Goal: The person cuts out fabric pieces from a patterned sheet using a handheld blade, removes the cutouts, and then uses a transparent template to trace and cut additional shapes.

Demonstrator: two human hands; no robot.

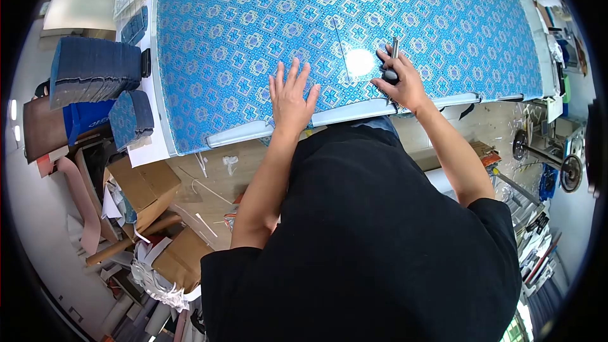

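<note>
My left hand (292,98) lies flat on a blue patterned fabric (234,57), fingers spread, near the front edge of the table. To its right, my right hand (405,81) is curled around a black-handled tool (390,76) with a narrow metal end pointing away from me. Thumb and fingers rest close over the fabric there. Between the hands a thin dark straight line (341,50) runs across the pattern, beside a bright patch of glare. The fabric covers nearly the whole table and reaches its pale front edge (240,132).
Stacks of folded blue cloth (95,69) stand left of the table. Cardboard boxes (144,180) and scraps crowd the floor at left. A wheeled metal stand (546,159) is at the right, above a heap of rolls and offcuts (538,240).
</note>
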